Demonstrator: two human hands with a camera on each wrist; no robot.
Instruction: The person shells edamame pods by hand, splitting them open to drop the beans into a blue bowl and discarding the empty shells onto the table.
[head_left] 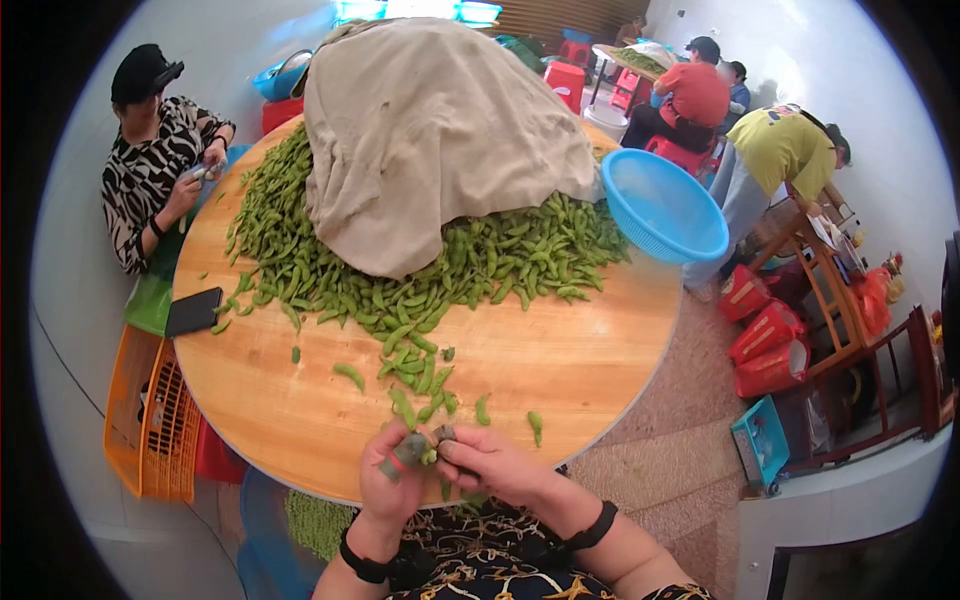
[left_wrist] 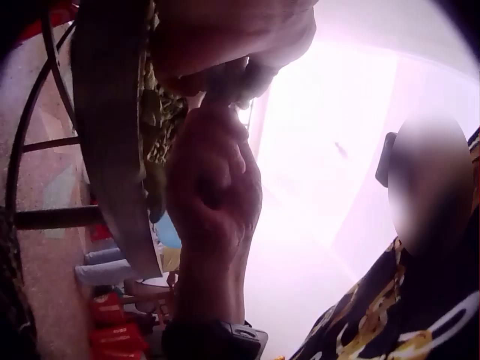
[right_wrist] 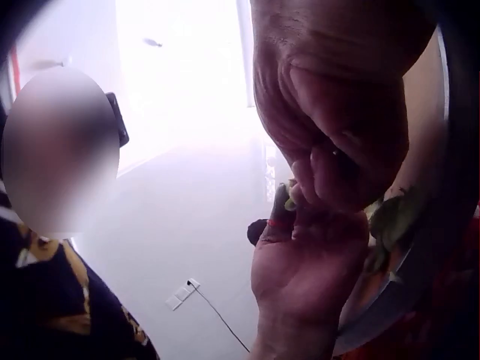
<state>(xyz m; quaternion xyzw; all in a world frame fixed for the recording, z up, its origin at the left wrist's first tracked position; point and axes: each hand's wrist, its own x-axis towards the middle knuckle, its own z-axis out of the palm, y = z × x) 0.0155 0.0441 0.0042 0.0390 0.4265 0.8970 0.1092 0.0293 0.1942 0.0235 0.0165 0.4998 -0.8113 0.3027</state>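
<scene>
At the near edge of the round wooden table (head_left: 560, 370) my two hands meet over one green bean pod (head_left: 429, 456). My left hand (head_left: 405, 452), with grey covers on its fingertips, pinches the pod from the left. From the right, my right hand (head_left: 452, 450) pinches the same pod. The right wrist view looks up from below: my right hand (right_wrist: 337, 172) is on top, my left hand (right_wrist: 300, 262) beneath it, fingers touching. Green pods (right_wrist: 394, 217) show beside them at the table's edge.
A large heap of green pods (head_left: 480, 250) lies mid-table, partly under a beige cloth (head_left: 430, 120). Loose pods (head_left: 415, 375) trail toward me. A blue basket (head_left: 662, 205) sits at the right rim, a black phone (head_left: 193, 311) at the left. Other people sit around; orange crate (head_left: 150, 420) left.
</scene>
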